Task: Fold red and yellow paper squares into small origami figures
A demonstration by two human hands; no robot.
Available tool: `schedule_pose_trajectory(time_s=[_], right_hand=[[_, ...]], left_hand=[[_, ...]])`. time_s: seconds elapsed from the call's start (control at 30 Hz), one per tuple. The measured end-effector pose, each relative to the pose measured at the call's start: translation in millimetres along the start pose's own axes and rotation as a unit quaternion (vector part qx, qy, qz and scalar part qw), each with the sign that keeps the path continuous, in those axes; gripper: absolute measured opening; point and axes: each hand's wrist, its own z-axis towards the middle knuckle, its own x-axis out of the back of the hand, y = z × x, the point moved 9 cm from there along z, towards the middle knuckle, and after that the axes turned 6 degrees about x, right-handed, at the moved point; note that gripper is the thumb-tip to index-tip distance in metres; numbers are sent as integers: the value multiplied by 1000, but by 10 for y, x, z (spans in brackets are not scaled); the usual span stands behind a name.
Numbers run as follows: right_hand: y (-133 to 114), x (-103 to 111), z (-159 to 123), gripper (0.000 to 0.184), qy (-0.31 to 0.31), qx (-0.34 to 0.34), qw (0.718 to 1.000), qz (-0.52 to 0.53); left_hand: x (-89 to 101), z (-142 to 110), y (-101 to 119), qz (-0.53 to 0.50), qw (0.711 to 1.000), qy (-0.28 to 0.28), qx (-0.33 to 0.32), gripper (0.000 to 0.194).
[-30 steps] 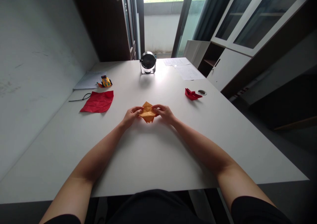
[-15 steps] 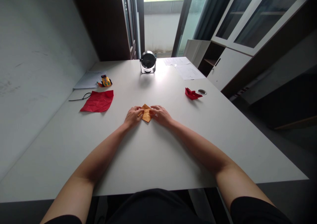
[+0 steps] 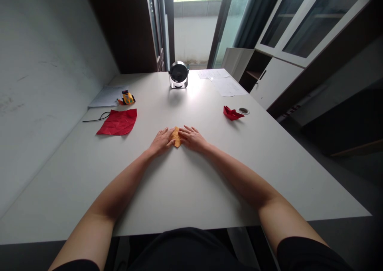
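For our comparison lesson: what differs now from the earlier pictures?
The orange paper, spread wide at first, now looks flatter and narrower. The left hand and right hand moved inward from pinching its sides to lying over them. The red boat and red sheet stayed put.

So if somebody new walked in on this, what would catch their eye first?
Probably the folded orange paper at the middle of the white table, with the left hand and right hand laid over its sides. Next come two bright reds: a creased sheet on the left and a folded paper boat on the right. Beyond them, a round dark device on a stand stands near the far edge.
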Motion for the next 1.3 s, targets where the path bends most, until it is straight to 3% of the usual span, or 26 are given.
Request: schedule_pose_trajectory(time_s=[0.2,0.4,0.67,0.9,1.0,1.2,1.3], right_hand=[[6,129,4,33,66,32,994,76],[11,161,0,17,95,41,994,38],[20,174,12,17,77,21,996,25],[107,195,14,23,81,-46,994,60],[149,169,21,21,72,-77,994,40],[140,179,25,16,68,-109,991,-32],[130,188,19,16,63,-123,988,-66]], left_hand=[[53,-5,54,10,1000,-15,2,44],[45,-18,88,65,995,-74,25,44],[171,-23,160,34,999,1,-24,31],[237,-25,131,4,999,37,-29,22],[237,-43,130,16,999,44,-20,28],[215,-55,150,30,998,50,-13,61],[167,-44,195,66,996,43,-44,58]])
